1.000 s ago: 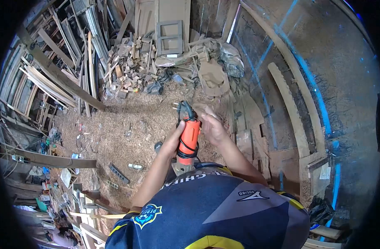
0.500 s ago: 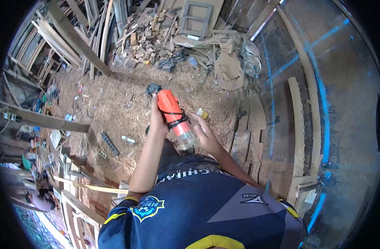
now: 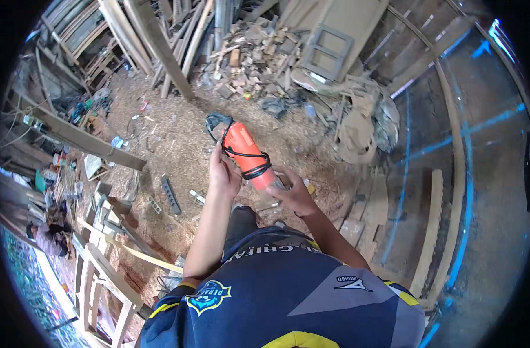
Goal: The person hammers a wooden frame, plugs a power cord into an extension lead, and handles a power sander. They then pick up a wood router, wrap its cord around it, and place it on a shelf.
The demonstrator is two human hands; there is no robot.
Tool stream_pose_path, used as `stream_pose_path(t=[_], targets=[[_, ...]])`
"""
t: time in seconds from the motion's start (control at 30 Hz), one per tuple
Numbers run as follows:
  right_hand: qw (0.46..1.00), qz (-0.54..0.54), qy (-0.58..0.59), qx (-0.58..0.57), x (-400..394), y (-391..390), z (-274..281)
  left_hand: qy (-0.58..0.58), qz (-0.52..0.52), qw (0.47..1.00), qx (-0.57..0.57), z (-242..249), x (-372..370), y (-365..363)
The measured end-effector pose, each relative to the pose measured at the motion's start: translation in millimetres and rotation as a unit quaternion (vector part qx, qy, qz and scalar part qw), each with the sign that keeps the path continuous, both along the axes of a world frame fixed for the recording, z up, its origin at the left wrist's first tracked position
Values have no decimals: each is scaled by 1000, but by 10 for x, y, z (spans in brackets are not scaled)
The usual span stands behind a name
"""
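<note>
An orange cylindrical power tool, which looks like a trim router (image 3: pixel 240 141), is held tilted in front of my body. Its black cord (image 3: pixel 257 166) is wound around the casing, and a dark loop of it (image 3: pixel 218 120) sticks out past the far end. My left hand (image 3: pixel 225 175) grips the casing from the left, thumb along its side. At the near end, my right hand (image 3: pixel 294 193) has its fingers curled around the clear base, which is now mostly hidden.
Wood shavings cover the ground. A wooden post (image 3: pixel 163 52) stands ahead, with a pile of wood offcuts (image 3: pixel 256 58) behind it. A power strip (image 3: pixel 171 194) lies on the ground at left, near a wooden frame (image 3: pixel 111 278). Another person (image 3: pixel 49 238) is at far left.
My view has turned, so the surroundings sit further right and lower. My right hand has moved from beside the cord down onto the clear base. The dark cord loop is more spread out.
</note>
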State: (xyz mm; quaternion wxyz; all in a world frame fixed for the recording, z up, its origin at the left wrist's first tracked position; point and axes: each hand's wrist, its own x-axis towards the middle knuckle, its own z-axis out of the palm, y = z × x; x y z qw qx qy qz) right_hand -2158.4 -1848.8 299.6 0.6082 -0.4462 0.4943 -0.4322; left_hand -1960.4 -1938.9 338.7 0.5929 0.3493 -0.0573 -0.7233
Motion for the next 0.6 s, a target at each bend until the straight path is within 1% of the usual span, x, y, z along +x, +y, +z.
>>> stream_pose_path(t=[0.03, 0.07, 0.1, 0.13, 0.17, 0.2, 0.23, 0.3, 0.33, 0.37, 0.4, 0.47, 0.5, 0.53, 0.6], targets=[[999, 8, -51, 4, 93, -135, 6, 37, -12, 998, -43, 16, 149, -86], [995, 17, -101, 8, 173, -256, 6, 34, -3, 998, -47, 18, 327, -154], [984, 47, -170, 29, 249, -383, 8, 18, -56, 992, -111, 21, 554, -230], [983, 57, -172, 23, 371, -518, 57, -2, -110, 979, -173, 36, 802, -322], [959, 70, -270, 48, 511, -646, 121, -14, -141, 963, -229, 63, 1064, -420], [924, 82, -366, 76, 651, -782, 164, -59, -145, 961, -230, 298, 1224, -477], [918, 111, -373, 77, 764, -933, 146, -62, -149, 956, -245, 367, 1425, -582], [913, 129, -381, 65, 999, -1212, 152, -73, -144, 951, -262, 490, 1798, -775], [912, 136, -384, 55, 1104, -1346, 156, -120, -138, 941, -284, 547, 1948, -875], [913, 147, -378, 38, 1177, -1501, 48, -165, -130, 929, -305, 580, 2088, -978], [911, 157, -379, 40, 1257, -1626, 59, -170, -121, 929, -304, 597, 2230, -1097], [908, 154, -383, 70, 1404, -1838, 117, -267, -132, 891, -342, 617, 2480, -1343], [907, 151, -384, 87, 1495, -1929, 135, -226, -137, 902, -340, 635, 2578, -1458], [906, 156, -383, 96, 1582, -2059, 144, -227, -131, 906, -333, 603, 2659, -1539], [917, 261, -296, 67, 1757, -2411, 186, -258, -112, 918, -280, 494, 2798, -1681]])
